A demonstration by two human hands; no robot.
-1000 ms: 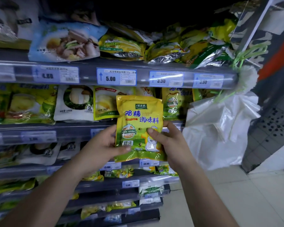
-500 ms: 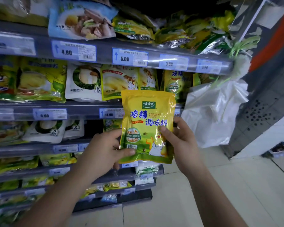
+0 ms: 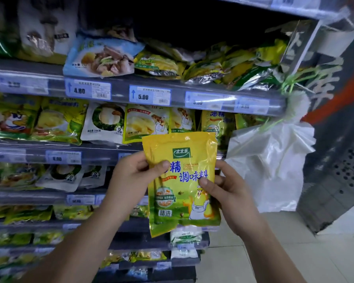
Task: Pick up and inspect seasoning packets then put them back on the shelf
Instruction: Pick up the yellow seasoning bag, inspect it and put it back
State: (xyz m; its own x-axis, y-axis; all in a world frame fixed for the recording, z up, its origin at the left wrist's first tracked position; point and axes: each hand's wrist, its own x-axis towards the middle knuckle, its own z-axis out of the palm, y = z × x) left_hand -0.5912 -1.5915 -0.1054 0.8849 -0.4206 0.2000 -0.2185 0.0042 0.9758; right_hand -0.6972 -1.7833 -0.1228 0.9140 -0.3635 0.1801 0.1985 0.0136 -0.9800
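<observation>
Left hand (image 3: 131,178) pinches yellow packet (image 3: 182,180) at its left edge, thumb across front. Right hand (image 3: 227,193) pinches its right edge, thumb on front, fingers behind. Packet upright, held off shelf, front facing camera. Behind it, shelves (image 3: 119,92) stacked with more packets, blue price tags (image 3: 149,95) along edges. White plastic bag (image 3: 270,164) hangs just right of grip.

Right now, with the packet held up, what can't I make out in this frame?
Head view:
yellow packet: back faces away; thumb of the left hand covers its first blue character.
two right-hand price tags: washed out by glare and blur.
bottom-shelf packets: blurred, too small to read.
white plastic bag: contents hidden by its own folds.
</observation>
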